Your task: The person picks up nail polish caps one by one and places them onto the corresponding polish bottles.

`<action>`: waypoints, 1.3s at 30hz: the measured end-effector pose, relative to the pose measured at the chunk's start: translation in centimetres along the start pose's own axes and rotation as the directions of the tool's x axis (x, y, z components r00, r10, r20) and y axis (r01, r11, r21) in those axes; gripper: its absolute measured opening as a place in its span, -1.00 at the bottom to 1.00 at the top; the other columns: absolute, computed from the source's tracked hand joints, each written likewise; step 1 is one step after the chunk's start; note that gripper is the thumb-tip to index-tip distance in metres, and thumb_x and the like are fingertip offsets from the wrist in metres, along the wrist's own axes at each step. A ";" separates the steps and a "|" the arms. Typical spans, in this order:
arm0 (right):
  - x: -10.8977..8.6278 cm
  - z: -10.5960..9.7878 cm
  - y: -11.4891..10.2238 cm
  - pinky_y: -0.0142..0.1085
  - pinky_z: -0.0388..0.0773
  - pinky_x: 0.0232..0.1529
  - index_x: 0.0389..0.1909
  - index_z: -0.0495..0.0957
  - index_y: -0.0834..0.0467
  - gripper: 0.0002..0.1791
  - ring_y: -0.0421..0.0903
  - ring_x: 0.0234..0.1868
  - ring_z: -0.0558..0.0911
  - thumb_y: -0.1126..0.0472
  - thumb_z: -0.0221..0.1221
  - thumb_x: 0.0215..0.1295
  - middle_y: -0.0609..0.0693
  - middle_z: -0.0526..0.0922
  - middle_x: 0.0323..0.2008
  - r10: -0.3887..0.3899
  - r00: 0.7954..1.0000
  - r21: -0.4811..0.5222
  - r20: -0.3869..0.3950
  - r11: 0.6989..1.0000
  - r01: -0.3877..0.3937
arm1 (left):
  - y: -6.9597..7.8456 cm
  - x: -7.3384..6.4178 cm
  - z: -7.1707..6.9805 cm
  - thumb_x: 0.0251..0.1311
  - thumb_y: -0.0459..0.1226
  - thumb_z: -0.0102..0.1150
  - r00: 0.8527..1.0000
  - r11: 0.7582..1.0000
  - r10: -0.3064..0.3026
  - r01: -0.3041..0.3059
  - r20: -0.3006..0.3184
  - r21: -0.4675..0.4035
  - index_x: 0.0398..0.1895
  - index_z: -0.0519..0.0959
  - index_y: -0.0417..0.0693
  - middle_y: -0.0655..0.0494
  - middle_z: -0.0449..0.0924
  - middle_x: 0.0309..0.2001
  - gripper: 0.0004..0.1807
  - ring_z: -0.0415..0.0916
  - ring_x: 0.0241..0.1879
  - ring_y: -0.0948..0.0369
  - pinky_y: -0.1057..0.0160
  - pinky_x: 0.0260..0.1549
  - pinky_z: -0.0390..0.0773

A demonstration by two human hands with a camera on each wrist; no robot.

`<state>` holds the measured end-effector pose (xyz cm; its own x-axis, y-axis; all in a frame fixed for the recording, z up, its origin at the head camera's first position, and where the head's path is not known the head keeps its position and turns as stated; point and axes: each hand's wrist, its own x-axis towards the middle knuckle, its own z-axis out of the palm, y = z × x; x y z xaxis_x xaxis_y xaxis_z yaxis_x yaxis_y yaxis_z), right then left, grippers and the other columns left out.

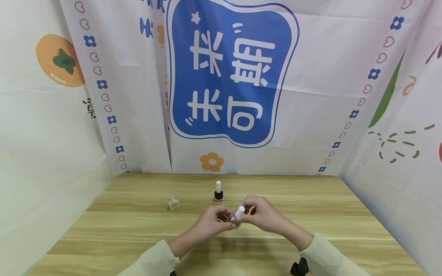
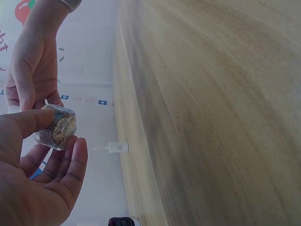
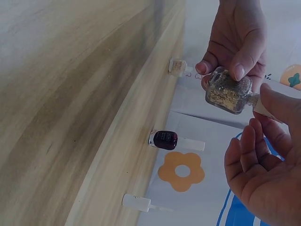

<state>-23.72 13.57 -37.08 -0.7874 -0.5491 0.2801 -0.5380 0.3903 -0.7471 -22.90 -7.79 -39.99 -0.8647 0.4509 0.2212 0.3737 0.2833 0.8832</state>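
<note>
Between the two hands is a nail polish bottle (image 3: 228, 96) of clear glass, with gold and silvery glitter inside. My left hand (image 1: 214, 220) grips its body between thumb and fingers. The bottle is tilted, its white cap (image 1: 240, 210) pointing up toward the right. With thumb and fingers, my right hand (image 1: 262, 214) pinches this cap at the neck; whether it is screwed tight cannot be told. In the left wrist view, the glitter bottle (image 2: 59, 127) hangs above the tabletop, the left thumb pressed on its side.
A dark red nail polish bottle (image 1: 218, 194) with a white cap stands on the wooden table (image 1: 138, 237). Left of it sits a small uncapped clear bottle (image 1: 173, 203). A loose white cap (image 3: 136, 202) stands with its brush upward. Printed cloth (image 1: 328, 96) hangs behind.
</note>
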 end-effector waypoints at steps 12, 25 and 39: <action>0.0 0.9 0.6 -0.32 0.56 -0.36 -0.31 0.65 0.03 -0.88 -0.17 -0.32 0.53 0.12 0.36 0.18 -0.17 0.57 -0.38 0.002 0.999 -0.006 -0.047 1.000 -0.002 | -0.4 0.0 0.0 0.05 -0.30 0.43 1.000 1.000 0.020 -0.020 -0.004 -0.005 -0.23 0.67 -0.11 0.14 0.63 -0.34 -0.79 0.53 -0.36 0.21 0.36 -0.45 0.55; 0.0 2.0 0.5 -0.38 0.50 -0.49 -0.39 0.55 0.15 -0.78 -0.19 -0.45 0.50 0.15 0.40 0.14 -0.10 0.54 -0.44 0.051 0.987 0.072 -0.153 0.997 -0.040 | -0.1 -0.1 0.4 0.07 -0.41 0.39 0.999 1.000 0.011 -0.011 -0.038 -0.011 -0.17 0.64 -0.25 0.00 0.66 -0.32 -0.76 0.54 -0.37 0.15 0.40 -0.47 0.53; 0.4 0.5 1.0 -0.34 0.56 -0.23 0.02 0.57 0.31 -0.63 -0.04 -0.19 0.52 0.25 0.31 0.23 0.07 0.59 -0.25 0.105 0.994 0.352 -0.015 0.932 -0.093 | -0.4 0.1 -0.1 0.10 -0.34 0.38 0.999 0.997 -0.018 0.016 -0.028 -0.071 -0.21 0.63 -0.21 0.08 0.64 -0.33 -0.79 0.55 -0.34 0.16 0.34 -0.40 0.59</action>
<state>-24.37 13.35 -38.03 -0.8437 -0.4944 0.2093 -0.3224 0.1547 -0.9339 -23.15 -7.91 -40.25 -0.8805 0.4218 0.2164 0.3347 0.2298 0.9139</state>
